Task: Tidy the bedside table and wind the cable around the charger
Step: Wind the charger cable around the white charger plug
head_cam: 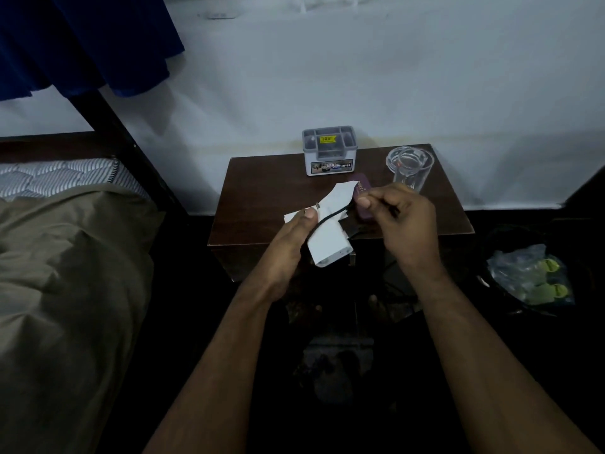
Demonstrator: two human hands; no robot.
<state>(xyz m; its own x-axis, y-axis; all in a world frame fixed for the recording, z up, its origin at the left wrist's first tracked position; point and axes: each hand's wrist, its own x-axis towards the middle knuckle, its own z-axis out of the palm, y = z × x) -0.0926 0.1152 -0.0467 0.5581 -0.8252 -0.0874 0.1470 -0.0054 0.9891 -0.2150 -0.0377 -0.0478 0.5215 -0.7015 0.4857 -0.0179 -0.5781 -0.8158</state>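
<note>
While the left hand is gripping a white rectangular charger block above the front edge of the dark wooden bedside table, right hand pinching its thin black cable, clear drinking glass standing at the back right corner.

I am seeing two bare forearms coming into view from the bottom edge, no sleeves showing on either. The left grip and right grip are wearing no gloves, rings or watch.
</note>
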